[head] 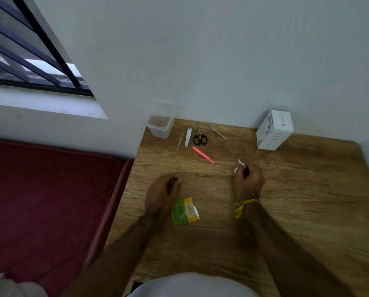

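My right hand (249, 181) pinches a small white wad, perhaps tissue or a wipe (239, 165), just above the wooden table (308, 200). My left hand (163, 192) rests on the table with its fingers curled and nothing visible in them. A green and orange sachet (184, 211), torn open, lies beside the left wrist. A pink pair of tweezers (202, 154) lies on the table between the hands and the far tools.
Along the far edge lie a thin metal tool (179, 142), a nail clipper (188, 137), small black-handled scissors (199, 135) and metal tweezers (218, 132). A clear plastic container (161, 127) stands far left, a white box (272, 130) far right. A red mattress (50, 200) borders the table's left side.
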`<state>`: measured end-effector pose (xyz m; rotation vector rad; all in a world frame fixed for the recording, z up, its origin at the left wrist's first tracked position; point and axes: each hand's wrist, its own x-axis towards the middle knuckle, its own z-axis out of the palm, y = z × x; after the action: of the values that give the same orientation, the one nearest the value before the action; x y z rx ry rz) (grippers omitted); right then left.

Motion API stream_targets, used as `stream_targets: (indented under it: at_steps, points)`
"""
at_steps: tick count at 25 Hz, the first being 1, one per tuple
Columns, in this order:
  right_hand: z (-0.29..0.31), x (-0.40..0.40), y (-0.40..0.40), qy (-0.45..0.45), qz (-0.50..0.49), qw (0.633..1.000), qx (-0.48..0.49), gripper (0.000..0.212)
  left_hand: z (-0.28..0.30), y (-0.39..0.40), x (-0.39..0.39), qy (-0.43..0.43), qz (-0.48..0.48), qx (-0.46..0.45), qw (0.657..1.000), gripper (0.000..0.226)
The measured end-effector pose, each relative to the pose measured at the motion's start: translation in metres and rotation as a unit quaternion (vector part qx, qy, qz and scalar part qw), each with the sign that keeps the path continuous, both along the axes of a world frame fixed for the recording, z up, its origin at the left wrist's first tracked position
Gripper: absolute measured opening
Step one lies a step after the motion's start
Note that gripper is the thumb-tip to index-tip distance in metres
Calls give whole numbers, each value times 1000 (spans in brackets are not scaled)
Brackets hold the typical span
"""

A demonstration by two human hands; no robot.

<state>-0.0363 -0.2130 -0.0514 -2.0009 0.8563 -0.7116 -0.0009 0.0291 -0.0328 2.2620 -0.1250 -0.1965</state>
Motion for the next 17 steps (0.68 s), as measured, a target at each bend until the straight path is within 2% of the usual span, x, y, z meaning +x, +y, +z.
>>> stream_targets:
  at_steps: [2,5,8,10,12,15,16,17]
  points:
    - [-8,3,-4,0,4,1000,-23,12,0,-5,5,-7,3,24,1000,17]
    - [-17,5,-6,22,26,998,-53,14,-2,-26,24,-104,-93,81,987,24]
    - [-18,8,-8,29,29,996,-80,10,-3,-64,65,-212,-242,133,937,33]
    - [-18,7,-8,27,28,995,-89,10,-2,-86,88,-227,-312,194,902,38]
    - [-17,7,-8,24,31,995,-88,13,-1,-96,93,-233,-339,231,882,35]
    - [-16,9,-7,20,32,996,-86,16,1,-95,91,-294,-353,222,860,21]
    - [-16,8,-7,17,31,996,-86,16,2,-94,88,-289,-356,216,862,20]
    - [-15,8,-6,17,30,996,-85,15,6,-93,85,-249,-348,196,882,20]
